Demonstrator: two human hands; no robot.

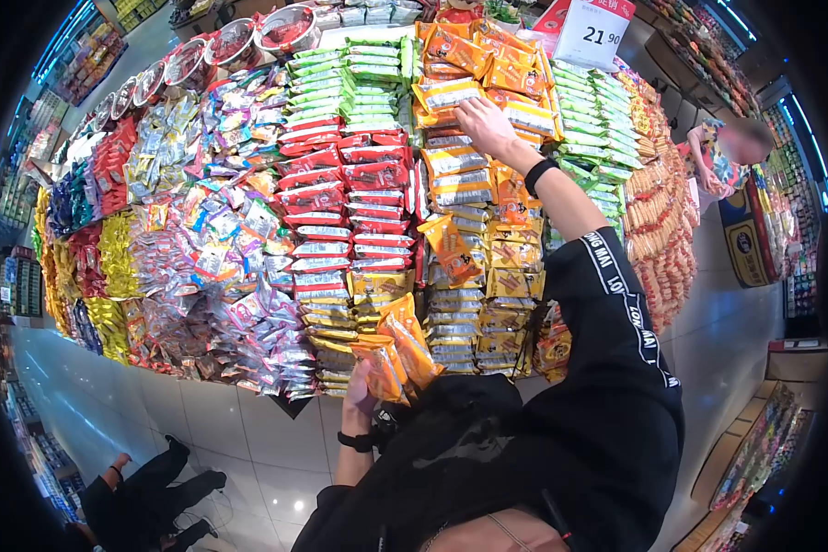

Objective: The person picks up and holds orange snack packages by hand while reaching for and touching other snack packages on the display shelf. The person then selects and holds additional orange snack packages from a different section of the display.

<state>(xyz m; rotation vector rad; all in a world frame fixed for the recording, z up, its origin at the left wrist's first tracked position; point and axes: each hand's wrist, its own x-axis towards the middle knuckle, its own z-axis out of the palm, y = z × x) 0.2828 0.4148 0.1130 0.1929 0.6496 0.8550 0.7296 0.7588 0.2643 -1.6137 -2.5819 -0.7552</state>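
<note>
My left hand (pixel 361 386) is closed on orange snack packets (pixel 397 354) at the front edge of the display, near my body. Stretched out over the upper middle, my right hand (pixel 484 124) touches the orange packets (pixel 448 95) stacked there; its fingertips are bent down at the packet, and whether they grip it is unclear. Below that hand run rows of orange and yellow packets (pixel 458 175). One orange packet (pixel 451 250) lies tilted on top of the rows. Red packets (pixel 377 173) are stacked to the left, green packets (pixel 589 115) to the right.
Loose small sweets (pixel 235 221) cover the display's left side. Round tubs (pixel 233 44) line its back left edge. A price sign (pixel 595 35) stands at the back right. One person (pixel 722 156) stands at the right; another (pixel 143 492) is at the lower left.
</note>
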